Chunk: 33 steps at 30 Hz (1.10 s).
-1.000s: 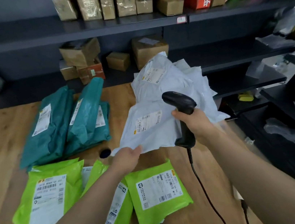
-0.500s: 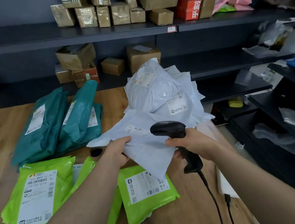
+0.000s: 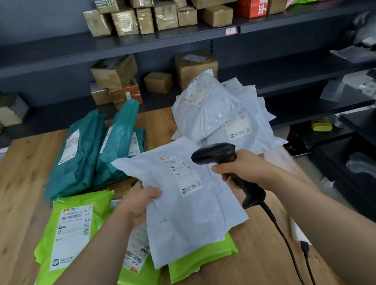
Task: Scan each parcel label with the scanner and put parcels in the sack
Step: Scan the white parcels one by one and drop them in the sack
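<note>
Left hand [image 3: 140,203] pinches white parcel [image 3: 186,205] at left edge, mid-frame; label [image 3: 183,174] runs lengthwise, up-frame. Right hand [image 3: 246,168] grips scanner [image 3: 215,154], nose just right of label, closer hand.

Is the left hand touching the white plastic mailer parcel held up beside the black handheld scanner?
Touching. The head view shows the left hand gripping the left edge of the white plastic mailer parcel, with the thumb lying on its face.

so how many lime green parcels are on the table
3 lime green plastic parcels: one at the left, one in the middle, partly covered, one at the right under the held white plastic parcel. More may lie hidden beneath.
</note>
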{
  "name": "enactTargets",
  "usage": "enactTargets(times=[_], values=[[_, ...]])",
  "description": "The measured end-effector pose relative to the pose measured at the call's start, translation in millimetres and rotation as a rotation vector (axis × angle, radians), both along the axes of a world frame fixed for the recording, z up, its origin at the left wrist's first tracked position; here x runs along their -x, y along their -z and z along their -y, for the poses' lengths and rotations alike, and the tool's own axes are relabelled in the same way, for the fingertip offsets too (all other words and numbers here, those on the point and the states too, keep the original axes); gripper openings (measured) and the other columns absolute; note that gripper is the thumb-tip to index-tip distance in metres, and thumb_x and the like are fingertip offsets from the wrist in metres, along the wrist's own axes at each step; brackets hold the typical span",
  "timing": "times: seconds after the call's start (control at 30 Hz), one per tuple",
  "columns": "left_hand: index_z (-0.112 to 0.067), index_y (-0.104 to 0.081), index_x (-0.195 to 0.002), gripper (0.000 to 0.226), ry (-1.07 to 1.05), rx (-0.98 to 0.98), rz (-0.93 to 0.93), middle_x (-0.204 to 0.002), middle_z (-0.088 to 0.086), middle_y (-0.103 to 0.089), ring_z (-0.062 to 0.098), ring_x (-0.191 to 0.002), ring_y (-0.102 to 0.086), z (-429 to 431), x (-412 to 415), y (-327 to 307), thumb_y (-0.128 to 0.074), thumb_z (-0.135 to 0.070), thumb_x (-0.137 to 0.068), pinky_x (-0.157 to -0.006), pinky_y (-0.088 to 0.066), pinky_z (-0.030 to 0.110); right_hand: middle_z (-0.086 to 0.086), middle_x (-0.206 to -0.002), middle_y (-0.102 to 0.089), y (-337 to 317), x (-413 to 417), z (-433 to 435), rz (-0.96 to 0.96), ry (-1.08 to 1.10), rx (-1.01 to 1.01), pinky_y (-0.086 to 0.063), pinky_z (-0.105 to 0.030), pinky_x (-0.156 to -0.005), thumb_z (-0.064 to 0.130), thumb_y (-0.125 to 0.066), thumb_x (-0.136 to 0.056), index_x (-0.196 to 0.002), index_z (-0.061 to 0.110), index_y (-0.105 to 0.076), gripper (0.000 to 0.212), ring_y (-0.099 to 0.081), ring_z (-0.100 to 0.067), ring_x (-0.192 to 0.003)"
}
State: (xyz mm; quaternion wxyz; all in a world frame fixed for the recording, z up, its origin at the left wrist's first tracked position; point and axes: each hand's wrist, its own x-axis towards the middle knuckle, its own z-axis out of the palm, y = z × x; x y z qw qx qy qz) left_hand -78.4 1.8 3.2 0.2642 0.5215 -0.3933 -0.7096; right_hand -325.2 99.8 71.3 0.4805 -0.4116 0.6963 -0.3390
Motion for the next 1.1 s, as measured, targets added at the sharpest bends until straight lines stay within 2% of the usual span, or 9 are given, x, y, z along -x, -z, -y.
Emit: enactTargets(times=[0.2,0.33,0.4,0.53,0.67,0.77,0.87,0.97,1.1], values=[[-0.002,-0.054,-0.126,0.066,-0.021,0.055,0.021,-0.115,0.021,-0.065,0.038,-0.098,-0.065,-5,-7,7,-0.059,0.007,-0.061,-0.076,-0.055,0.041,-0.004,-0.061,-0.063,-8,-7,4,0.009,0.020,-0.009,-0.047,-0.028,-0.054,0.019,-0.070,-0.085,-0.076,0.009,-0.064,0.014,-0.054,-0.015,-0.047],[-0.001,-0.054,-0.125,0.058,-0.046,0.055,0.010,-0.118,0.024,-0.063,0.041,-0.101,-0.063,-7,-8,9,-0.056,0.014,-0.069,-0.077,-0.054,0.043,-0.004,-0.058,-0.061,-11,-8,8,0.006,0.014,-0.018,-0.048,-0.028,-0.055,0.019,-0.069,-0.084,-0.075,0.009,-0.064,0.015,-0.054,-0.016,-0.046],[-0.001,-0.054,-0.125,0.064,-0.047,0.051,-0.004,-0.115,0.023,-0.064,0.039,-0.097,-0.064,-7,-7,11,-0.057,0.008,-0.061,-0.073,-0.055,0.040,-0.004,-0.056,-0.060,-12,-8,8,-0.001,0.004,-0.027,-0.047,-0.027,-0.053,0.018,-0.069,-0.084,-0.074,0.009,-0.063,0.015,-0.053,-0.015,-0.045],[-0.002,-0.055,-0.119,0.046,-0.068,0.045,-0.017,-0.098,0.014,-0.067,0.030,-0.082,-0.064,-9,-4,11,-0.044,0.021,-0.081,-0.056,-0.058,0.032,-0.003,-0.053,-0.057,-12,-7,7,-0.019,-0.001,-0.037,-0.045,-0.025,-0.050,0.018,-0.069,-0.084,-0.069,0.008,-0.060,0.021,-0.051,-0.015,-0.043],[-0.002,-0.055,-0.122,0.058,-0.064,0.048,-0.052,-0.101,0.015,-0.067,0.032,-0.087,-0.065,-10,-3,9,-0.055,0.014,-0.066,-0.068,-0.056,0.038,-0.003,-0.054,-0.059,-10,-3,7,-0.017,-0.002,-0.016,-0.046,-0.028,-0.053,0.020,-0.069,-0.084,-0.068,0.009,-0.060,0.021,-0.053,-0.016,-0.045],[-0.004,-0.054,-0.125,0.062,-0.087,0.059,-0.090,-0.109,0.017,-0.066,0.036,-0.095,-0.063,-11,-4,6,-0.055,0.013,-0.066,-0.081,-0.054,0.045,-0.007,-0.071,-0.069,-6,-1,8,0.074,0.027,0.015,-0.052,-0.031,-0.060,0.022,-0.072,-0.084,-0.084,0.008,-0.067,0.015,-0.063,-0.019,-0.057],[-0.008,-0.057,-0.119,0.065,-0.103,0.062,-0.154,-0.107,0.015,-0.068,0.035,-0.097,-0.064,-11,-7,-2,-0.055,0.006,-0.056,-0.082,-0.053,0.045,-0.004,-0.092,-0.072,5,0,11,0.129,0.094,0.020,-0.056,-0.034,-0.079,0.030,-0.072,-0.085,-0.098,0.012,-0.070,0.022,-0.067,-0.020,-0.087],[-0.011,-0.062,-0.106,0.053,-0.134,0.074,-0.223,-0.093,0.010,-0.072,0.031,-0.089,-0.067,-11,-18,-16,-0.056,0.006,-0.056,-0.078,-0.055,0.043,0.002,-0.090,-0.069,12,-3,14,0.144,0.103,-0.023,-0.047,-0.029,-0.078,0.039,-0.071,-0.084,-0.091,0.014,-0.072,0.026,-0.061,-0.017,-0.086],[-0.004,-0.063,-0.111,0.055,-0.164,0.087,-0.262,-0.097,0.014,-0.072,0.029,-0.086,-0.070,-8,-47,-36,-0.057,0.005,-0.057,-0.075,-0.059,0.042,-0.003,-0.085,-0.066,16,-23,19,0.279,0.095,-0.075,-0.047,-0.028,-0.076,0.034,-0.072,-0.084,-0.082,0.014,-0.071,0.021,-0.061,-0.019,-0.081]])
